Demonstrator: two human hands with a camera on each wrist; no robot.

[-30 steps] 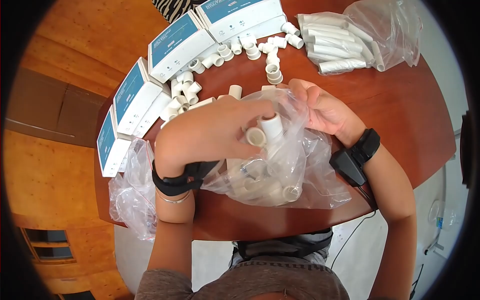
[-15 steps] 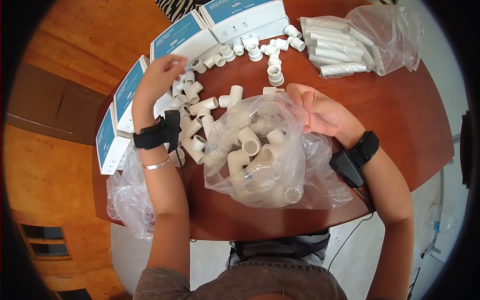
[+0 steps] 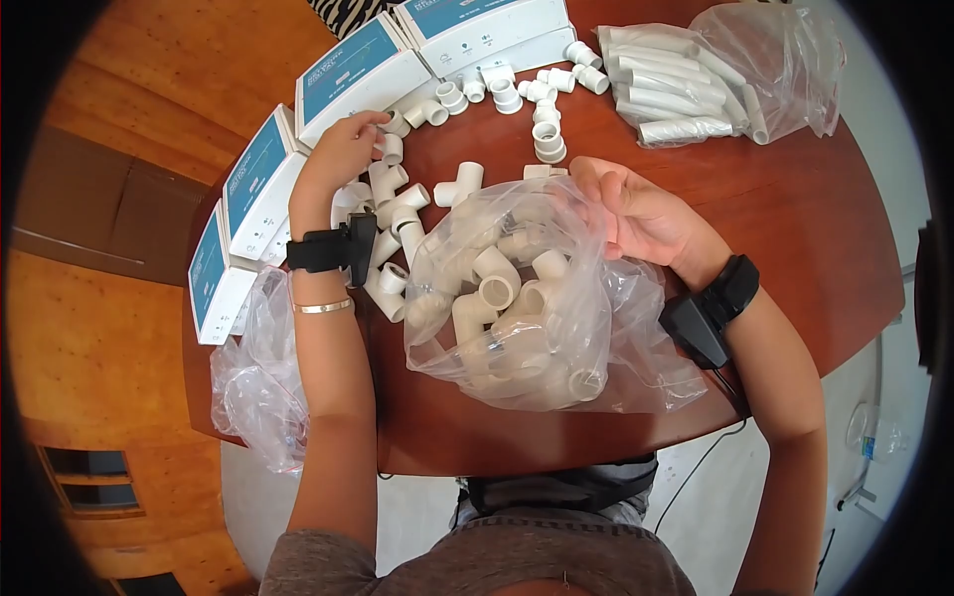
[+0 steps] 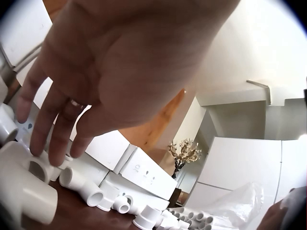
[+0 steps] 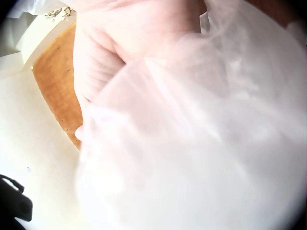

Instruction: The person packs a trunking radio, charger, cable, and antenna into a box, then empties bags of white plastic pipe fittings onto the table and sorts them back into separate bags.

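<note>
My left hand [image 3: 341, 159] is over the loose white pipe fittings at the left; its fingertips are by a fitting [image 3: 391, 149]. In the left wrist view the hand [image 4: 91, 81] has its fingers extended downward, tips at or just above a fitting [image 4: 38, 168]; contact is unclear. My right hand [image 3: 641, 217] pinches the rim of a clear plastic bag [image 3: 621, 328] that holds several fittings, an elbow [image 3: 495, 283] among them. The right wrist view shows the bag film [image 5: 192, 158] covering much of the right hand [image 5: 139, 33].
White-and-blue boxes [image 3: 358, 84] line the table's back left edge. More fittings [image 3: 549, 139] lie across the middle. A bag of white tubes [image 3: 686, 94] is at the back right, a crumpled clear bag [image 3: 260, 382] at the left edge. The table [image 3: 795, 248] is reddish brown.
My left hand moved from the bag's mouth, where it was a second ago, out to the fittings at the left. My right hand stays at the bag's rim.
</note>
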